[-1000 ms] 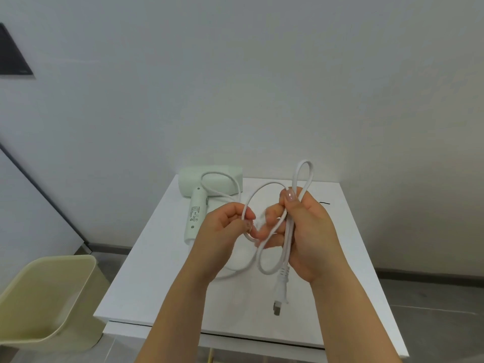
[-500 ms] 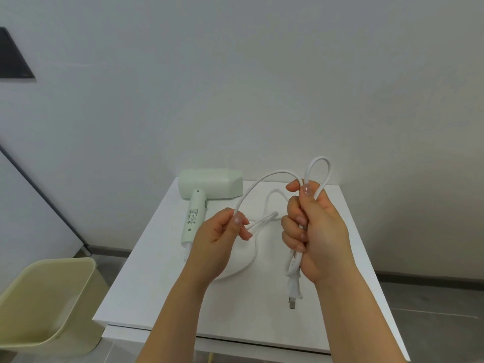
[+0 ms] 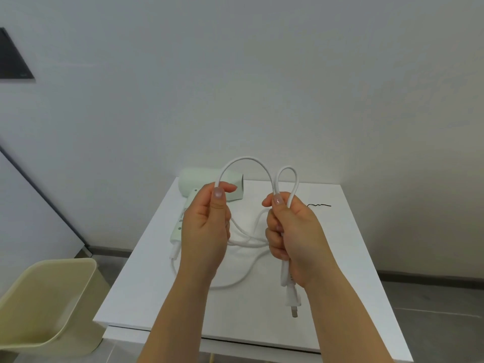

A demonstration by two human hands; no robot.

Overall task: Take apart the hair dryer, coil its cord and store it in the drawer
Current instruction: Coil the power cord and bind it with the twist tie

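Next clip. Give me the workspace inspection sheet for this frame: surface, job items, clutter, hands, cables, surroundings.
Surface: white table top, no spills seen.
Job's things: pale green hair dryer lying far left on the table.
Clutter: thin black wire on the far right of the table.
Hands: left hand pinches the cord; right hand grips its loops, plug hanging below.
Cables: white cord arches between the hands; the rest lies slack on the table.
Surroundings: pale yellow bin on the floor, left; plain wall behind.
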